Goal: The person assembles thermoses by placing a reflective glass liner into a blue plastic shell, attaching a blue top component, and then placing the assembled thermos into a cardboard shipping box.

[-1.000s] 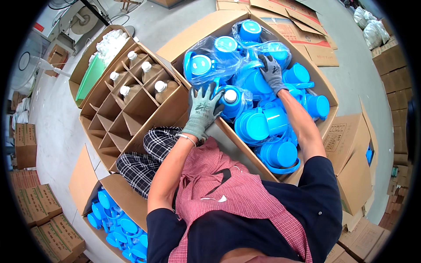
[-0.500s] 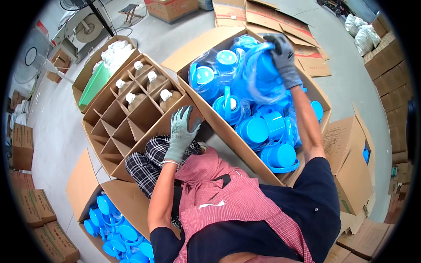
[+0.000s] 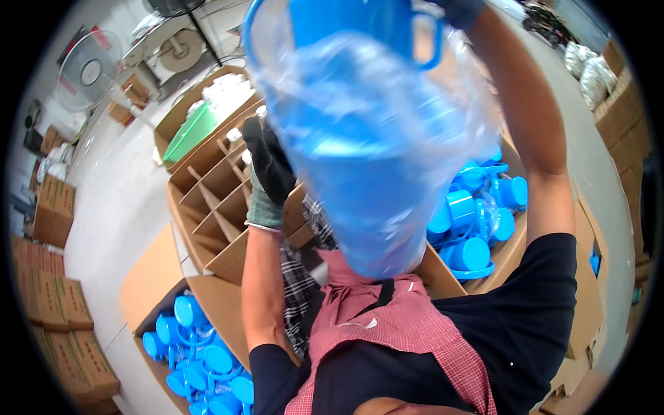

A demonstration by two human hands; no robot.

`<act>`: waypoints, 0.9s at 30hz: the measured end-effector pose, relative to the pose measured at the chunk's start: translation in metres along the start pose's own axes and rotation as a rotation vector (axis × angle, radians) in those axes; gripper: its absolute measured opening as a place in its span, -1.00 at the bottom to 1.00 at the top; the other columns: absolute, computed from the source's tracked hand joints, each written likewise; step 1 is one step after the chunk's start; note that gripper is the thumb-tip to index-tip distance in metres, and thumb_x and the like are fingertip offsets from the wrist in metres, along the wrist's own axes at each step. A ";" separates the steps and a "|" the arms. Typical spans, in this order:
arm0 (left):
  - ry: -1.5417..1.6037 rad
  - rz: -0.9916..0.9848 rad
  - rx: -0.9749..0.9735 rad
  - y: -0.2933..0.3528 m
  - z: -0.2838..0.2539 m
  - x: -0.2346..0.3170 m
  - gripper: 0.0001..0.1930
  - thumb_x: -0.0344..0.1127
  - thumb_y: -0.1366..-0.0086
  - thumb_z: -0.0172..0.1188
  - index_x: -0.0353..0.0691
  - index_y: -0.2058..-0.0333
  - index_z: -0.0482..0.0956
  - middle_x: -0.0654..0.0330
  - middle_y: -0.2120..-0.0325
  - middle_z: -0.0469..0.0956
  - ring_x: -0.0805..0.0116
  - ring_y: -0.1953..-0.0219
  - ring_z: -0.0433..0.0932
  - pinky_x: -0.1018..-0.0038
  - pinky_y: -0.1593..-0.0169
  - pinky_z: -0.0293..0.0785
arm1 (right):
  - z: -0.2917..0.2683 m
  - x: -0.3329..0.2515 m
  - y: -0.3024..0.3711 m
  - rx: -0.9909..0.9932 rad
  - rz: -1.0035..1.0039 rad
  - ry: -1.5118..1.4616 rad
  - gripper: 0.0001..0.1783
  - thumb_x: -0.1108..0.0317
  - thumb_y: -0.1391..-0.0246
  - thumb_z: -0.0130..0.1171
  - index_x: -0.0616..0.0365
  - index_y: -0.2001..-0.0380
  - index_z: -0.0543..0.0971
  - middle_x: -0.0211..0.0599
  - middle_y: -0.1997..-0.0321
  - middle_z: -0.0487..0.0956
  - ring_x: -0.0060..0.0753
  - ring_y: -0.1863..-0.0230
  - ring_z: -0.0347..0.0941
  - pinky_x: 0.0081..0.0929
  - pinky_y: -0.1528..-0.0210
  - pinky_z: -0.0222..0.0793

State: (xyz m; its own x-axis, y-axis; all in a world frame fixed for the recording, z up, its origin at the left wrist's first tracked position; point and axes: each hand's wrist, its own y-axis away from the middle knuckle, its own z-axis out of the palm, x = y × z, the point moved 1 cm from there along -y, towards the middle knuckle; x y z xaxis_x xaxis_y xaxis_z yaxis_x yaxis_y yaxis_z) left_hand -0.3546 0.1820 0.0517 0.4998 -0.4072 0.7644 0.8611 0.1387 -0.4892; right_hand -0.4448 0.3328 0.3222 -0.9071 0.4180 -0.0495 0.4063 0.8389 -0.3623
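A big blue plastic jug (image 3: pixel 366 173) in a clear plastic bag (image 3: pixel 387 90) hangs close before me, blurred by motion, its handle near the top. My right hand (image 3: pixel 462 10), in a dark glove and partly cut off by the upper edge, grips it at the top; the fingers are mostly hidden. My left hand (image 3: pixel 268 166), in a grey-green and black glove, is raised beside the bag's left side with fingers pointing up and nothing in it. Whether it touches the bag I cannot tell. Behind it stands a divided carton (image 3: pixel 207 200) with white-capped bottles (image 3: pixel 235 135), partly hidden.
At right, an open carton holds several blue jugs (image 3: pixel 470 256); another at lower left holds more blue jugs (image 3: pixel 197 373). A box with white material and a green scoop-like piece (image 3: pixel 190 131) stands beyond the divided carton. Stacked cartons (image 3: pixel 62 304) line the left; a fan (image 3: pixel 90 72) stands behind.
My right hand has lifted the bagged blue jug out of the right carton, up and toward me. My left hand has risen from the divided carton's edge to beside the bag.
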 end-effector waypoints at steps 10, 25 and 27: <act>-0.036 -0.516 0.639 0.269 -0.091 -0.039 -0.39 0.01 -0.46 -0.08 -0.38 -0.26 0.25 0.00 -0.17 0.40 0.24 -0.15 0.44 0.30 -0.24 0.34 | 0.206 -0.041 -0.007 -0.417 -0.486 -0.819 -0.48 -0.06 -0.25 0.01 -0.08 -0.17 0.51 -0.21 -0.12 0.54 -0.35 -0.06 0.47 -0.36 -0.08 0.42; -0.237 -0.403 0.194 0.105 -0.094 0.091 -0.34 0.16 -0.43 -0.07 -0.22 -0.29 0.25 0.08 -0.18 0.38 0.28 -0.14 0.45 0.32 -0.17 0.44 | 0.154 -0.070 0.019 -0.742 -0.721 -0.907 -0.45 0.21 -0.20 0.19 0.12 -0.23 0.42 -0.04 -0.27 0.41 -0.13 -0.25 0.35 -0.29 -0.30 0.21; -0.323 -0.424 0.216 0.091 -0.079 0.084 -0.31 0.22 -0.42 -0.09 -0.22 -0.29 0.26 0.09 -0.18 0.39 0.30 -0.16 0.42 0.35 -0.20 0.41 | 0.155 -0.069 0.038 -0.518 -0.505 -0.902 -0.38 0.10 -0.13 0.27 0.06 -0.23 0.43 -0.06 -0.27 0.41 -0.14 -0.26 0.35 -0.29 -0.31 0.20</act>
State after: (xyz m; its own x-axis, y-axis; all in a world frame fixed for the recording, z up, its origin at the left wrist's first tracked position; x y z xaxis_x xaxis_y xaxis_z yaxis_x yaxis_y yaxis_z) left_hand -0.2416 0.0894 0.0382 0.0801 -0.1755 0.9812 0.9750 0.2184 -0.0405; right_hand -0.3836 0.2812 0.1676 -0.6434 -0.2316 -0.7297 -0.2176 0.9691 -0.1157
